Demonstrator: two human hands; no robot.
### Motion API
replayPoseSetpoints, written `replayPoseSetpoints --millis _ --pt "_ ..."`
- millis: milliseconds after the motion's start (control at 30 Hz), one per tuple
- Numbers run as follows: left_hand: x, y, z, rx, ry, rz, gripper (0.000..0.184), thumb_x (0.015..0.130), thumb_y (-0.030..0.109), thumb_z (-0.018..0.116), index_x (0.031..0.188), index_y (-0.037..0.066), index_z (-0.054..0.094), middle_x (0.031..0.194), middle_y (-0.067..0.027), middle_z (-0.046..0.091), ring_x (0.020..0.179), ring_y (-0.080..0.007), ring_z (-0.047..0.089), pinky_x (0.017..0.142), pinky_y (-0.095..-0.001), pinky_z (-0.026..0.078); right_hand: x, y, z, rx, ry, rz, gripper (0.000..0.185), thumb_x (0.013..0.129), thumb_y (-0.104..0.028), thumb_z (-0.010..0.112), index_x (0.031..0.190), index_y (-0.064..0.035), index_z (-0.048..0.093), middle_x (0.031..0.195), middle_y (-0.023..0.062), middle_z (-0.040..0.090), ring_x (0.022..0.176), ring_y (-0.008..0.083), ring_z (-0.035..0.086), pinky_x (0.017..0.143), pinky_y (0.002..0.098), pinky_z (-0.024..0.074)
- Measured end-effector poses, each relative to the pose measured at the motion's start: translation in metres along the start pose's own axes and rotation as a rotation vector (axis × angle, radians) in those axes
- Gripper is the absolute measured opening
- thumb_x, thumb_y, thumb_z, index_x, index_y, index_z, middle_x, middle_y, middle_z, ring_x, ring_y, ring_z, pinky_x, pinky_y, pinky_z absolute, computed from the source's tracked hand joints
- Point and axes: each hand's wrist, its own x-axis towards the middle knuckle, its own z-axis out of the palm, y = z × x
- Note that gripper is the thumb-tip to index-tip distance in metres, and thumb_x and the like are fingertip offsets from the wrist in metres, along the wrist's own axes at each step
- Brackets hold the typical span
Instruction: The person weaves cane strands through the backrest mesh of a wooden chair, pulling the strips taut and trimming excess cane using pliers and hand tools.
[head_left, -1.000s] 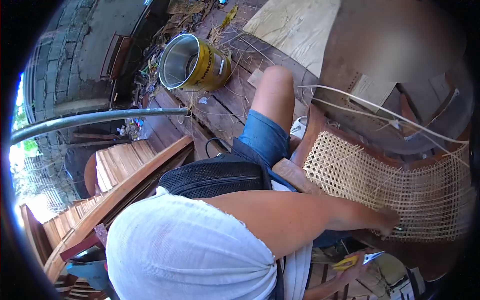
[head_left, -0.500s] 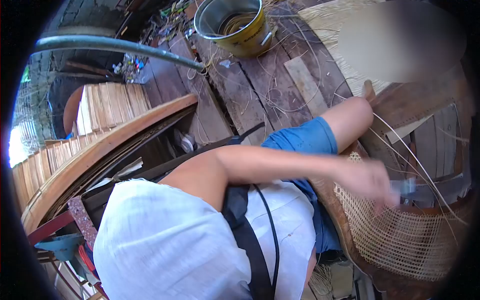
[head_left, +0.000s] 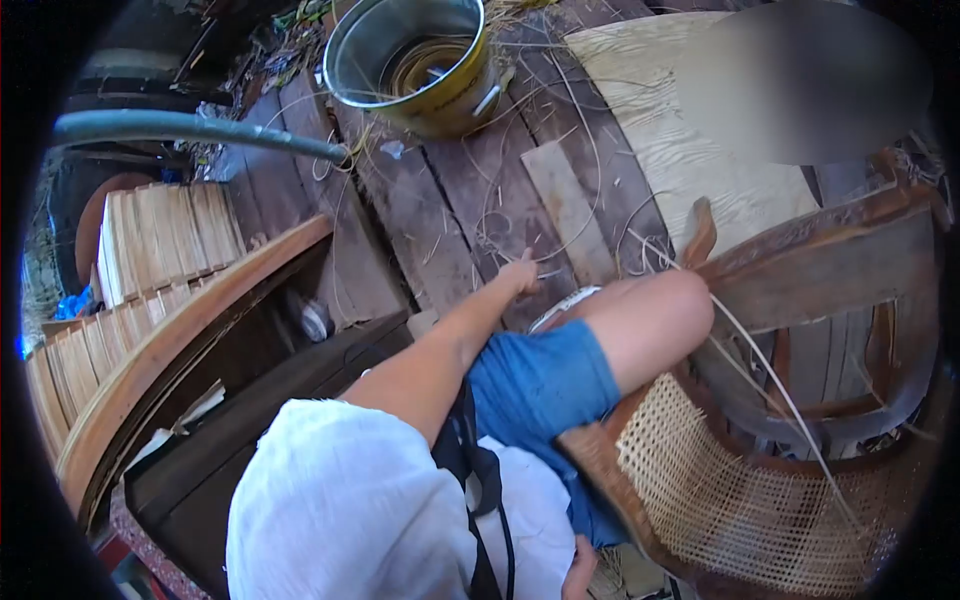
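We find the cane panel (head_left: pixel 740 490) at the near right, set in the wood frame (head_left: pixel 600 470) beside our bent knee (head_left: pixel 690 305). Judging by its look, the weave is well along: the left end shows a close pattern of small holes, while the right end looks more like a plain grid, so some strands there may not yet be crossed. A long strand (head_left: pixel 800 420) runs loose over the frame and panel, its end not worked in as far as we can tell.

Our left hand (head_left: pixel 518 277) is well apart from the panel, stretched out over the floor (head_left: pixel 390 200), near cane scraps (head_left: pixel 490 230) and a narrow board (head_left: pixel 570 215). One finger looks extended; we cannot tell whether it grips anything. Our right hand (head_left: pixel 580 568), near and half hidden by the shirt (head_left: pixel 350 500), does not show its grip either. Far off, the bucket (head_left: pixel 440 115) holds coiled cane (head_left: pixel 415 72).
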Motion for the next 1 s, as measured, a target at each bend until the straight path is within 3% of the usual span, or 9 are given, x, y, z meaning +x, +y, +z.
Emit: replayPoseSetpoints --millis 67,200,500,600,667,767,867,933,1000 --pt "-0.007 0.017 -0.009 0.064 -0.039 -0.109 0.057 0.078 0.03 0.066 0.13 0.009 0.056 0.158 -0.0185 0.012 0.132 -0.0363 0.043 0.1 -0.047 0.045 0.008 -0.057 -0.038 0.01 -0.461 0.469 0.064 0.09 -0.043 0.06 0.139 -0.0056 0.043 0.142 0.0214 0.044 0.135 0.0254 0.038 0.111 0.0306 0.0272" --pt "0.014 0.012 -0.006 0.183 -0.04 -0.072 0.054 0.078 0.026 0.068 0.129 0.012 0.059 0.158 -0.0138 0.018 0.14 -0.0377 0.031 0.104 -0.0461 0.041 0.025 -0.044 -0.02 0.216 -0.289 0.531 0.057 0.09 -0.038 0.059 0.135 -0.0044 0.047 0.134 0.0202 0.049 0.127 0.0255 0.043 0.107 0.032 0.0313" --pt "-0.006 0.019 -0.008 0.155 -0.013 -0.056 0.03 0.074 0.022 0.067 0.101 0.008 0.072 0.11 -0.0108 0.069 0.099 -0.0319 0.067 0.084 -0.0445 0.053 0.033 0.002 0.001 0.449 -0.131 0.536 0.043 0.091 -0.026 0.057 0.126 -0.0017 0.054 0.116 0.0176 0.059 0.108 0.0257 0.054 0.097 0.0351 0.0404" --pt "-0.027 0.02 -0.022 -0.144 0.291 0.099 0.03 0.081 0.018 0.062 0.107 0.004 0.067 0.097 -0.0141 0.071 0.078 -0.0306 0.069 0.069 -0.0407 0.055 0.019 0.04 0.015 0.589 -0.081 0.497 0.038 0.091 -0.023 0.057 0.123 -0.0008 0.057 0.11 0.0167 0.063 0.102 0.0257 0.057 0.093 0.0361 0.0434" --pt "-0.066 0.034 -0.043 -1.127 0.453 0.14 0.027 0.088 0.017 0.061 0.11 0.003 0.065 0.084 -0.0116 0.07 0.068 -0.0176 0.066 0.059 -0.0332 0.052 -0.003 0.087 0.026 0.708 -0.083 0.436 0.035 0.092 -0.02 0.056 0.121 -0.0002 0.059 0.106 0.0161 0.065 0.098 0.0258 0.06 0.091 0.0368 0.0454" --pt "-0.185 0.071 -0.13 -1.347 0.161 0.258 0.028 0.091 0.013 0.062 0.116 0.002 0.062 0.083 -0.0089 0.067 0.063 -0.0096 0.061 0.055 -0.0269 0.05 0.015 -0.045 -0.068 -0.245 -0.398 -0.013 0.029 0.094 -0.017 0.054 0.116 0.0002 0.061 0.097 0.0125 0.065 0.088 0.0229 0.059 0.083 0.0337 0.0476" --pt "-0.294 0.119 -0.157 -1.335 -0.098 0.647 0.029 0.087 0.003 0.066 0.116 0.0 0.063 0.092 -0.009 0.065 0.07 -0.0129 0.064 0.064 -0.0269 0.055 0.027 -0.098 -0.095 0.417 -0.143 -0.063 0.025 0.093 -0.019 0.058 0.104 0.0017 0.067 0.091 0.0097 0.068 0.078 0.0169 0.063 0.071 0.0278 0.0497" --pt "-0.354 0.161 -0.152 -1.013 -0.38 0.998 0.021 0.088 0.004 0.062 0.108 -0.002 0.065 0.091 -0.0086 0.067 0.075 -0.0123 0.065 0.065 -0.0278 0.053 0.064 -0.095 -0.084 0.81 -0.169 -0.418 0.073 0.097 -0.059 0.035 0.117 0.0073 0.055 0.098 0.0167 0.064 0.084 0.0256 0.062 0.078 0.038 0.0509" --pt "-0.387 0.194 -0.115 -0.65 -0.364 1.338 0.023 0.087 0.01 0.063 0.107 0.0 0.065 0.085 -0.0138 0.065 0.074 -0.0228 0.065 0.066 -0.0346 0.052 0.075 -0.166 -0.081 1.294 -0.265 -0.341 0.082 0.095 -0.065 0.032 0.134 0.0074 0.042 0.1 0.0185 0.062 0.081 0.0247 0.061 0.072 0.0379 0.0509"
